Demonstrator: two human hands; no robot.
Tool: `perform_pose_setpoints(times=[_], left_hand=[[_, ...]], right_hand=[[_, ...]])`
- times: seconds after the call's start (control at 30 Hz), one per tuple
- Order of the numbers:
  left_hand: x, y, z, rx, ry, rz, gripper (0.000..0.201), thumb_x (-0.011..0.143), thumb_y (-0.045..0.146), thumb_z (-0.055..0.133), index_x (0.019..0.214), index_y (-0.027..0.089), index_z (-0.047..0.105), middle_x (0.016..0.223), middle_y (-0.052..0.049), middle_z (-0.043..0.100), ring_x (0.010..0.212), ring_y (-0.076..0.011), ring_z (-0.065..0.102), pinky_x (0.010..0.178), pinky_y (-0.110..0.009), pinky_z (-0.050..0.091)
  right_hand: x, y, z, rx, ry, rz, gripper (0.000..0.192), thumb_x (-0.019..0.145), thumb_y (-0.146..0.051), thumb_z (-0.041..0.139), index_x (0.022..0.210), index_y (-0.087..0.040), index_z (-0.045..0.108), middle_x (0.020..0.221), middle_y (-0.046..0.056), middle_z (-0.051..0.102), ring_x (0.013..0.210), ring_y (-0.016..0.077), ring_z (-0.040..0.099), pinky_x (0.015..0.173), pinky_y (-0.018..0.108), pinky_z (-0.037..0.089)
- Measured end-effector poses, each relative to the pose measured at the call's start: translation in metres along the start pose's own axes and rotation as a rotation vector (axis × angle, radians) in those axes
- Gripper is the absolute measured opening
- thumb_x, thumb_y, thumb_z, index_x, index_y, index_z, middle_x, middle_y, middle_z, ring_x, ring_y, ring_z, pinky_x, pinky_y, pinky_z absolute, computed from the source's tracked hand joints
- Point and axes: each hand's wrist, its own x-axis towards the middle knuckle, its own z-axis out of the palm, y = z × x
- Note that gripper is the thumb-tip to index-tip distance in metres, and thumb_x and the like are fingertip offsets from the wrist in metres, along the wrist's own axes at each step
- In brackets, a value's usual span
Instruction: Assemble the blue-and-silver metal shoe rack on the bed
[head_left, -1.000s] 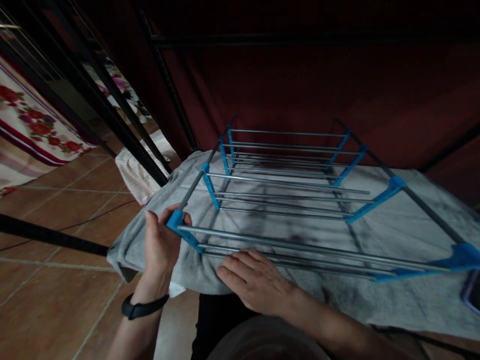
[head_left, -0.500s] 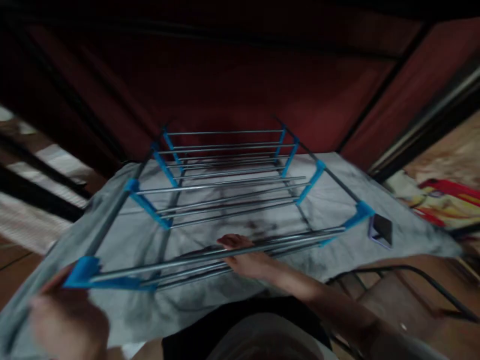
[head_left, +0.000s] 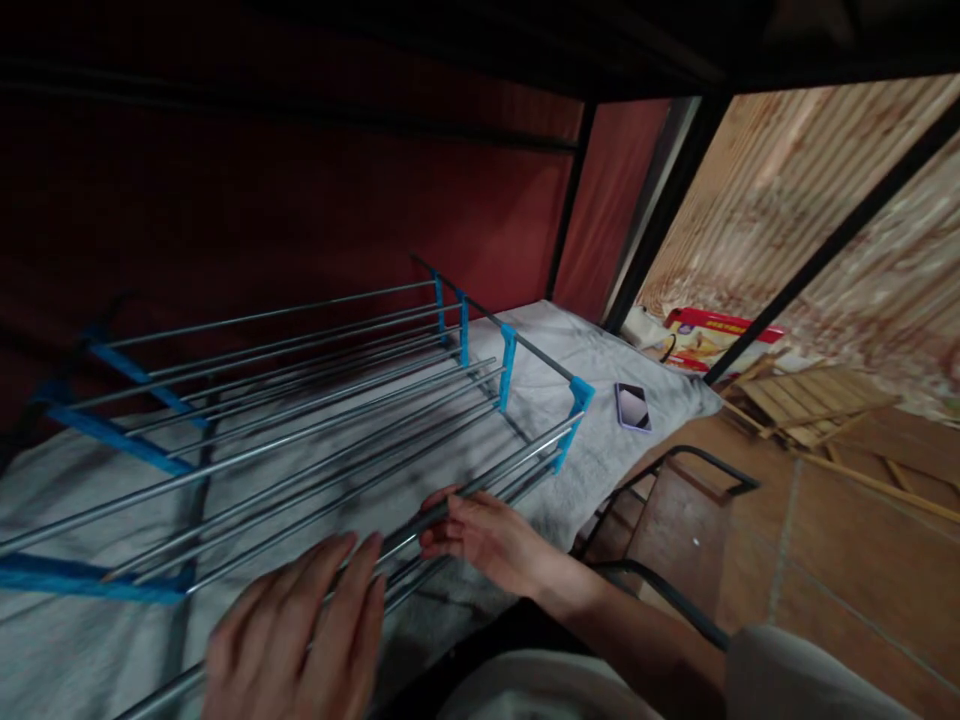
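A rack [head_left: 508, 365] of thin metal rods and blue plastic brackets lies on a grey cloth. My right hand [head_left: 491, 540] is closed around the front metal rod [head_left: 517, 460], thumb on top, near a darker stretch of it. Beside it on the left, my left hand [head_left: 300, 630] lies over the same front row of rods, fingers stretched out and slightly apart; its thumb is hidden. One rod in the middle of the rack ends loose, short of the blue bracket on the right.
Right of the rack, a phone [head_left: 634, 408] lies on the grey cloth [head_left: 555, 340]. A chair with a black frame [head_left: 682, 510] stands at the lower right. Behind are a dark red panel [head_left: 480, 210] and black posts. Wooden slats [head_left: 810, 400] lie on the tiled floor.
My left hand has left the blue corner bracket and come over to the front rods beside my right hand. The view has turned right, showing more floor and the corrugated wall.
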Motion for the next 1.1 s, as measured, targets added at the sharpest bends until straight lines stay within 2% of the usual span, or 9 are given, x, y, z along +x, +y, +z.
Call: perform_pose_setpoints(times=[0.17, 0.27, 0.4, 0.47, 0.57, 0.67, 0.8, 0.9, 1.1], left_hand=[[0.052, 0.024, 0.041, 0.225, -0.090, 0.181, 0.041, 0.108, 0.039, 0.040, 0.132, 0.020, 0.068, 0.122, -0.013, 0.077, 0.095, -0.0276, 0.075, 0.080, -0.038, 0.054], [0.059, 0.023, 0.045, 0.258, -0.142, 0.207, 0.042, 0.110, 0.033, 0.034, 0.127, 0.019, 0.070, 0.104, -0.009, 0.081, 0.072, -0.0205, 0.074, 0.062, -0.032, 0.049], [0.054, 0.018, 0.041, 0.291, -0.125, 0.227, 0.040, 0.110, 0.032, 0.037, 0.128, 0.018, 0.070, 0.093, -0.007, 0.080, 0.065, -0.0190, 0.073, 0.058, -0.032, 0.046], [0.053, 0.017, 0.039, 0.283, -0.123, 0.240, 0.040, 0.110, 0.034, 0.038, 0.131, 0.020, 0.069, 0.094, -0.007, 0.081, 0.066, -0.0192, 0.073, 0.057, -0.031, 0.047], [0.054, 0.017, 0.040, 0.261, -0.131, 0.230, 0.040, 0.110, 0.035, 0.038, 0.131, 0.022, 0.069, 0.090, -0.005, 0.080, 0.060, -0.0193, 0.071, 0.051, -0.032, 0.044], [0.055, 0.016, 0.041, 0.257, -0.127, 0.203, 0.039, 0.109, 0.034, 0.039, 0.131, 0.024, 0.069, 0.087, -0.005, 0.080, 0.058, -0.0202, 0.070, 0.048, -0.033, 0.041], [0.055, 0.015, 0.041, 0.216, -0.128, 0.219, 0.039, 0.109, 0.035, 0.040, 0.131, 0.023, 0.069, 0.086, -0.005, 0.080, 0.059, -0.0201, 0.070, 0.048, -0.032, 0.043], [0.055, 0.015, 0.040, 0.213, -0.124, 0.221, 0.039, 0.109, 0.037, 0.040, 0.131, 0.023, 0.069, 0.091, -0.006, 0.080, 0.062, -0.0203, 0.072, 0.051, -0.032, 0.045], [0.053, 0.014, 0.040, 0.257, -0.143, 0.214, 0.039, 0.108, 0.035, 0.040, 0.131, 0.023, 0.070, 0.086, -0.005, 0.079, 0.057, -0.0208, 0.069, 0.049, -0.034, 0.043]], right_hand=[[0.017, -0.005, -0.001, -0.175, -0.007, -0.097, 0.052, 0.074, -0.065, 0.084, 0.090, -0.017, 0.074, 0.080, 0.002, 0.071, 0.072, 0.0140, 0.066, 0.076, 0.029, 0.057], [0.013, -0.011, -0.005, -0.303, -0.026, -0.082, 0.052, 0.077, -0.069, 0.079, 0.080, -0.018, 0.073, 0.074, 0.001, 0.068, 0.070, 0.0133, 0.064, 0.073, 0.028, 0.055], [-0.012, -0.029, -0.021, -0.460, 0.043, -0.185, 0.047, 0.087, -0.063, 0.072, 0.092, -0.017, 0.074, 0.082, 0.004, 0.071, 0.072, 0.0137, 0.063, 0.072, 0.028, 0.053], [-0.026, -0.043, -0.039, -0.588, 0.256, -0.418, 0.042, 0.094, -0.059, 0.064, 0.094, -0.018, 0.072, 0.082, 0.003, 0.070, 0.072, 0.0141, 0.061, 0.071, 0.029, 0.051], [-0.037, -0.070, -0.080, -0.746, 0.752, -0.815, 0.031, 0.097, -0.050, 0.057, 0.101, -0.021, 0.068, 0.094, 0.005, 0.069, 0.089, 0.0179, 0.062, 0.085, 0.033, 0.052], [-0.032, -0.093, -0.126, -0.832, 1.027, -0.912, 0.037, 0.090, -0.043, 0.057, 0.120, -0.022, 0.062, 0.126, 0.010, 0.066, 0.116, 0.0228, 0.060, 0.105, 0.042, 0.049], [-0.017, -0.103, -0.160, -0.879, 0.844, -0.827, 0.056, 0.086, -0.037, 0.058, 0.140, -0.022, 0.056, 0.140, 0.011, 0.064, 0.127, 0.0240, 0.061, 0.116, 0.048, 0.045], [-0.009, -0.099, -0.157, -0.924, 0.728, -0.820, 0.058, 0.089, -0.034, 0.056, 0.146, -0.023, 0.056, 0.138, 0.009, 0.067, 0.129, 0.0242, 0.061, 0.117, 0.047, 0.044], [-0.008, -0.095, -0.141, -0.928, 0.747, -0.834, 0.054, 0.094, -0.037, 0.056, 0.145, -0.021, 0.058, 0.136, 0.010, 0.068, 0.124, 0.0241, 0.064, 0.114, 0.044, 0.047]])
